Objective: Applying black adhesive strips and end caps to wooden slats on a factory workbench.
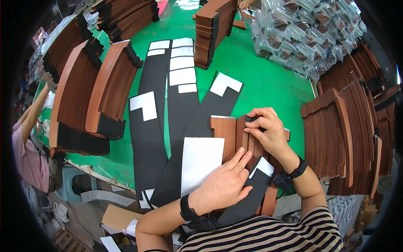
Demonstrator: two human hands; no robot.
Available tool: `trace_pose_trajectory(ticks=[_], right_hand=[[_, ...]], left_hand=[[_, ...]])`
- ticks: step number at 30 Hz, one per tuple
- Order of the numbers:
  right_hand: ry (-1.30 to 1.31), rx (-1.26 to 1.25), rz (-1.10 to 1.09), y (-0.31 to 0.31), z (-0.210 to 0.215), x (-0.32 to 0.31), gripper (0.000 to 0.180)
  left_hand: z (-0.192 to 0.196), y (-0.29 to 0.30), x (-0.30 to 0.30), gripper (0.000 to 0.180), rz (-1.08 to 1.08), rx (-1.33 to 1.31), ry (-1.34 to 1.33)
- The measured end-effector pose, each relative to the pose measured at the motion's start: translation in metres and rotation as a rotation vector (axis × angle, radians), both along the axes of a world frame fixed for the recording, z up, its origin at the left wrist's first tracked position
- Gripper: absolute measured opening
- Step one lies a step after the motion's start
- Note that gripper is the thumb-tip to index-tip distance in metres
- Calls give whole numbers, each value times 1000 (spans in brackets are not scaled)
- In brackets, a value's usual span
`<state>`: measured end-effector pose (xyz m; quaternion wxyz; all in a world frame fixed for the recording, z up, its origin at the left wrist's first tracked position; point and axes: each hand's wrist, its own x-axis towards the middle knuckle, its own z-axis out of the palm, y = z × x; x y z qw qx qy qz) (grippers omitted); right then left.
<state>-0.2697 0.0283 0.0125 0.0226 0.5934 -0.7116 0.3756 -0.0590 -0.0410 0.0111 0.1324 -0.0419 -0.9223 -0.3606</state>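
A brown wood-grain panel (224, 130) lies in front of me among other brown pieces, on the green table. My left hand (222, 185) rests on its near part with fingers stretched out. At its far end my right hand (268, 129) pinches a small black strip (249, 119) against the panel's edge; the fingers partly hide it. A blank white sheet (202, 164) lies beside my left hand, over black sheets. Next to that hand's fingertips is a black piece with a white L-shaped patch (263, 168).
Long black sheets with white patches (145, 80) fan out across the green table (277, 94). Stacked brown panels stand at left (75, 92), back (212, 29) and right (331, 138). Plastic-wrapped pieces (306, 33) are piled back right. A person in pink (31, 155) is at left.
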Motion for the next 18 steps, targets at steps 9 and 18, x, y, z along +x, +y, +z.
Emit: trace_pose_trajectory(ticks=[9,18], right_hand=[[90,-8,19,0,-1,1,17],[309,27,85,13,4,2,22]], left_hand=[[-3,2,0,40,-1,-92,13],[-9,4,2,43,2,-91,2]])
